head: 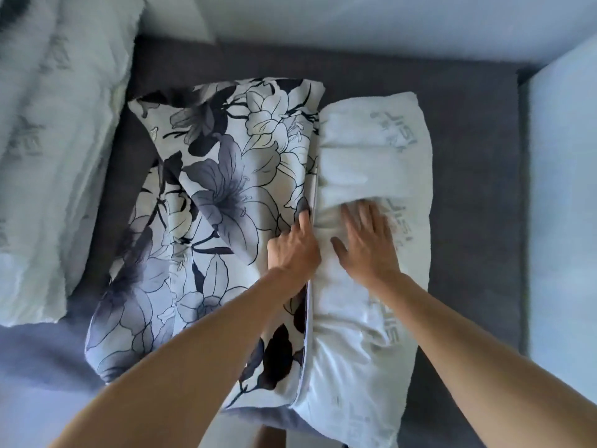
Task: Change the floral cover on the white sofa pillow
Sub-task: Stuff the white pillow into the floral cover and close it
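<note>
Head view, single frame, looking down onto a dark grey sofa seat [468,130].

Item: white sofa pillow [371,176], centre to lower right of the frame, lying lengthwise on the seat. Its right portion is bare, with faint grey lettering; its left portion sits inside the cover.

Item: floral cover [226,189], white with grey and black lilies, centre-left of the frame. Loose and rumpled toward the left edge. Its open mouth runs as a near-vertical line down the frame's centre, where it meets the bare pillow.

Item: left hand [295,250], centre of the frame, at the cover's mouth. Fingers curled at the edge of the fabric, forefinger extended along it; it appears to grip the hem, though the hold itself is hidden under the hand.

Item: right hand [366,244], just right of the left hand, apart from it. Fingers spread and flat, pressing on the bare pillow; slightly blurred.

Item: second white pillow [58,140], upper left of the frame, uncovered, same faint lettering, well apart from the work.

Item: pale sofa arm [562,205], right edge of the frame.

Progress, as judged: roughly midway through one pass. About half the pillow is within the cover. Whether the cover is going on or coming off cannot be told here. No replacement cover is in view.
</note>
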